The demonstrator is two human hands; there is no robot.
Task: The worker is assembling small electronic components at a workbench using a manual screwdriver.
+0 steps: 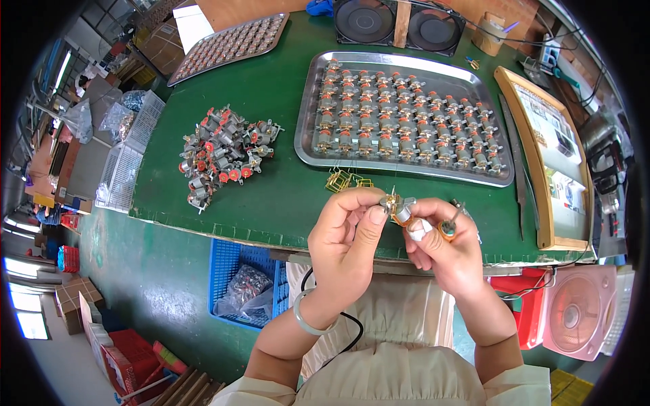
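My left hand (349, 227) and my right hand (440, 247) meet over the front edge of the green table (271, 95). Between their fingertips they pinch a small metal motor part (398, 207) with brass-coloured prongs. My right hand also grips a thin tool with an orange collar (449, 225), and one of its fingertips is wrapped in white tape. A few small brass frames (344, 180) lie on the table just beyond my left hand.
A steel tray (308, 101) holds rows of small motors with red windings. A loose pile of the same motors (220, 152) lies to the left. Another filled tray (230, 46) and two black fans (399, 24) stand at the back. A blue crate (233, 260) sits below the table; a pink fan (575, 311) at right.
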